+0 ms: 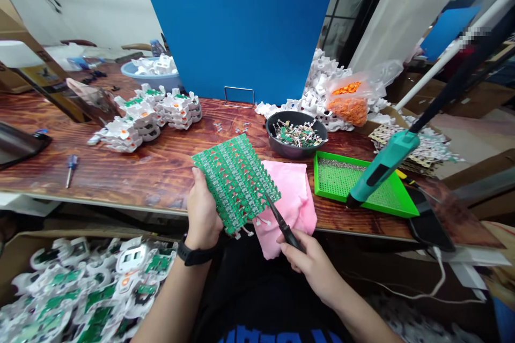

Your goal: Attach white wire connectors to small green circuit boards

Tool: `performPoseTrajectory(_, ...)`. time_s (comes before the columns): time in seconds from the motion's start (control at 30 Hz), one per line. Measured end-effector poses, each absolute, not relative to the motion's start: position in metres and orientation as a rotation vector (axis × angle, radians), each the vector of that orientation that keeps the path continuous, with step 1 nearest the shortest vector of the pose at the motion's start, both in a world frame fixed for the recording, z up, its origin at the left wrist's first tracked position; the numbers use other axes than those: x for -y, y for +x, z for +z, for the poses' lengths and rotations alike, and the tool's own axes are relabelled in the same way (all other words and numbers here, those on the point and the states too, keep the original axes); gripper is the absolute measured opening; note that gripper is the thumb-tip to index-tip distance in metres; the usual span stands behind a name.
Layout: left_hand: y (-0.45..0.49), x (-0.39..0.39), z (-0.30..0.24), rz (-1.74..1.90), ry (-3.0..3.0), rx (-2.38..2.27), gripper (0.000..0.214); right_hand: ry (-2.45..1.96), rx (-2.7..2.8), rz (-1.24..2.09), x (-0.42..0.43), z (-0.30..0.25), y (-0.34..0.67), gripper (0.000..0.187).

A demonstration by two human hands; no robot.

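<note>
My left hand (203,214), with a black watch on the wrist, grips a green circuit board panel (235,179) by its lower left edge and holds it tilted over the table's front edge. Small white parts hang from the panel's bottom corner. My right hand (309,262) pinches a slim black tool (281,220) whose tip touches the panel's lower right edge. A pink cloth (292,201) lies on the table just behind the tool.
On the wooden table (161,166) stand a dark bowl (295,134) of small parts, a green tray (362,182), stacked white housings (148,115) and a bag of orange bits (349,102). A teal tool (382,166) hangs at right. A box of assembled boards (80,289) sits lower left.
</note>
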State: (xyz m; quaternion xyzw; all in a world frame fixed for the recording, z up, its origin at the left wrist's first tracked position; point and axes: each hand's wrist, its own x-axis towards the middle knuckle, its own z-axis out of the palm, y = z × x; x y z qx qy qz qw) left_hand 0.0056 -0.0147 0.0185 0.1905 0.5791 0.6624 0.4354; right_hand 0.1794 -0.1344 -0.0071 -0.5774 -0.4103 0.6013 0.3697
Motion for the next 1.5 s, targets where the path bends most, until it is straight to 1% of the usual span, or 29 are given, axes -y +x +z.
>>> performPoseTrajectory(0.07,0.001,0.012,0.019,1.637,0.455,-1.462,0.047,-1.452,1.087,1.565,0.129,-0.009,0.177,0.014)
performPoseTrajectory(0.13,-0.006,0.009,0.019,1.635,0.437,-1.467,0.047,-1.403,1.036,1.652,0.123,-0.009,0.173,0.013)
performPoseTrajectory(0.37,-0.039,-0.001,0.011,1.683,0.416,-1.578,0.050,-1.114,0.752,2.073,0.104,-0.004,0.153,0.018)
performPoseTrajectory(0.63,-0.079,-0.014,0.003,1.723,0.262,-1.405,0.041,-0.836,0.394,2.473,0.079,-0.013,0.137,0.024)
performPoseTrajectory(0.77,-0.095,-0.017,0.007,1.807,0.252,-1.260,0.041,-0.825,0.346,2.386,0.068,-0.010,0.137,0.026)
performPoseTrajectory(0.87,-0.097,-0.017,0.012,1.837,0.222,-1.128,0.040,-0.832,0.426,2.371,0.063,-0.005,0.137,0.034)
performPoseTrajectory(0.97,-0.095,-0.017,0.013,1.801,0.174,-1.157,0.036,-0.889,0.532,2.393,0.066,0.000,0.138,0.043)
performPoseTrajectory(1.1,-0.093,-0.018,0.012,1.747,0.149,-1.156,0.038,-0.998,0.689,2.386,0.082,0.005,0.139,0.056)
performPoseTrajectory(1.17,-0.092,-0.018,0.012,1.765,0.125,-1.157,0.036,-1.101,0.811,2.330,0.093,0.009,0.139,0.057)
performPoseTrajectory(1.33,-0.081,-0.014,0.015,1.782,0.111,-1.193,0.034,-1.389,1.149,2.071,0.109,0.009,0.137,0.054)
performPoseTrajectory(1.5,-0.065,-0.010,0.013,1.761,0.184,-1.209,0.038,-1.430,1.210,1.976,0.106,0.005,0.134,0.057)
